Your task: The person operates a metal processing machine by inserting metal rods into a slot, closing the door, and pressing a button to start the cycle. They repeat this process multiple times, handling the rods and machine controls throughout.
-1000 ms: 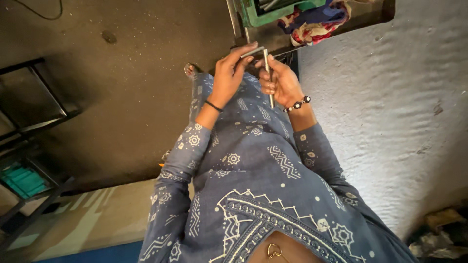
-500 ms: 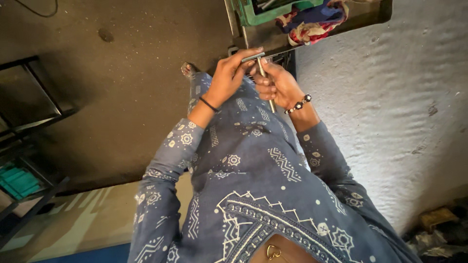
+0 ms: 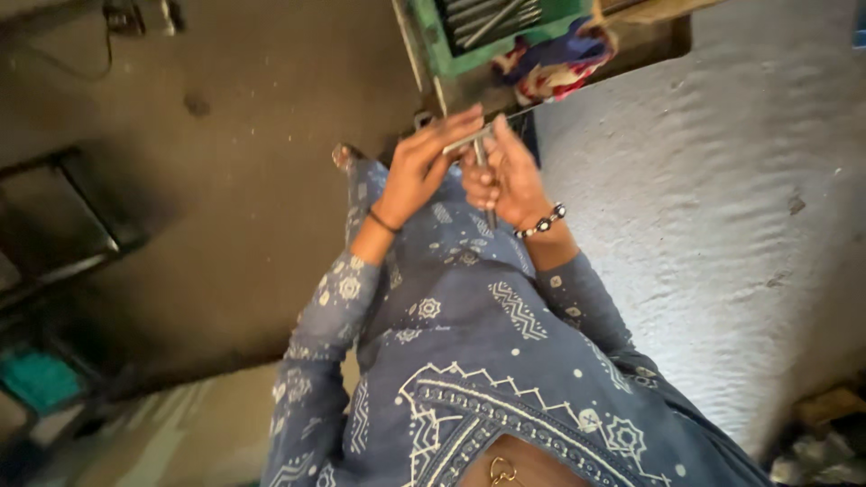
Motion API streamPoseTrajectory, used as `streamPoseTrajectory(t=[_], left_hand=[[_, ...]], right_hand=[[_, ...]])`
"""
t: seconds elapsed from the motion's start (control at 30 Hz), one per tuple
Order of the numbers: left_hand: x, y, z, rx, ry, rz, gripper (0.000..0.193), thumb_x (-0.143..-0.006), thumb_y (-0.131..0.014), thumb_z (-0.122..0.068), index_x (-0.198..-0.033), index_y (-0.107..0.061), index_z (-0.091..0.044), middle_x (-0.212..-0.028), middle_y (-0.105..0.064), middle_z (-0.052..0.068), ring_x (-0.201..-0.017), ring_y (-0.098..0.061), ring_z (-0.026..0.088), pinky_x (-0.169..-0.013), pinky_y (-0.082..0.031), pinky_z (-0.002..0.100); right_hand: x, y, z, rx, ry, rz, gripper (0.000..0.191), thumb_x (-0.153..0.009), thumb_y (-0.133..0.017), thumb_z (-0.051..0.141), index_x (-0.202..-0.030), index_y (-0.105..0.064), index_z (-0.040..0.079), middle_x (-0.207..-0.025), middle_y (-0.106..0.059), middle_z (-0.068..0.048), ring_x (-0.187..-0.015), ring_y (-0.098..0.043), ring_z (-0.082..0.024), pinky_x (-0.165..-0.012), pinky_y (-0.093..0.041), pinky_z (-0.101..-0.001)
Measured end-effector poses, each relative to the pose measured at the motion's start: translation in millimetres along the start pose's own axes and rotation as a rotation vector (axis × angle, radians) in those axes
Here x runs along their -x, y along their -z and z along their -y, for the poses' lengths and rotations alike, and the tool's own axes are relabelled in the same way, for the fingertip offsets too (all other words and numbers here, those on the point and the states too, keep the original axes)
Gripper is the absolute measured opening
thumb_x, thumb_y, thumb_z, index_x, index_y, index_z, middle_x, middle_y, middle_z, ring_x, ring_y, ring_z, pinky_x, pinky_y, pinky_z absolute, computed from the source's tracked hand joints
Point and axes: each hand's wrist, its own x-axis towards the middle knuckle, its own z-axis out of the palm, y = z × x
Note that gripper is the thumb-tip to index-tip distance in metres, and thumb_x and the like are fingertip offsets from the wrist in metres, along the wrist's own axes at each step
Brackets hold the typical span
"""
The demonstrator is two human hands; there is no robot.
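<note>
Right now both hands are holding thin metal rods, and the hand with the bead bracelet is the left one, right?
Not quite. The bead bracelet is on the right hand, as the head view shows. The left hand wears a thin dark band. Both hands do hold the thin metal rods together.

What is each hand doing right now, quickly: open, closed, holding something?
Left hand: fingers closed on the short metal piece at the top of the thin metal rod.
Right hand: closed around the rod.
</note>
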Motion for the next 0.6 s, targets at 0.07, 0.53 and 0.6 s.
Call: streamPoseTrajectory(t=[0.07, 0.53, 0.6], left_hand=[[6, -1, -2, -0.033, -0.022, 0.0, 0.052, -0.089, -0.054, 0.015, -0.135, -0.065, -0.006, -0.143, -0.063, 0.013, -0.134, -0.063, 0.033, -0.115, -0.05, 0.04], [35, 11, 0, -0.008, 0.121, -0.352, 0.028, -0.104, -0.053, 0.004, -0.129, -0.067, 0.001, -0.131, -0.071, 0.017, -0.124, -0.068, 0.025, -0.108, -0.054, 0.036], [30, 20, -8, -0.026, 0.118, -0.324, 0.028, -0.104, -0.053, 0.004, -0.129, -0.067, 0.002, -0.132, -0.07, 0.017, -0.125, -0.068, 0.024, -0.108, -0.054, 0.036]], right_hand=[[0, 7, -4, -0.005, -0.037, 0.0, 0.057, -0.101, -0.047, 0.065, -0.087, -0.059, 0.011, -0.06, -0.04, 0.005, -0.044, -0.032, -0.008, -0.042, -0.027, -0.0262], [9, 49, 52, 0.095, 0.494, -0.102, 0.045, -0.116, -0.052, 0.04, -0.077, -0.043, 0.02, -0.06, -0.033, 0.008, -0.046, -0.026, -0.007, -0.043, -0.025, -0.0272], [15, 39, 70, 0.115, 0.337, -0.144, 0.041, -0.109, -0.042, 0.047, -0.084, -0.05, 0.016, -0.06, -0.038, 0.006, -0.046, -0.031, -0.008, -0.042, -0.027, -0.025]])
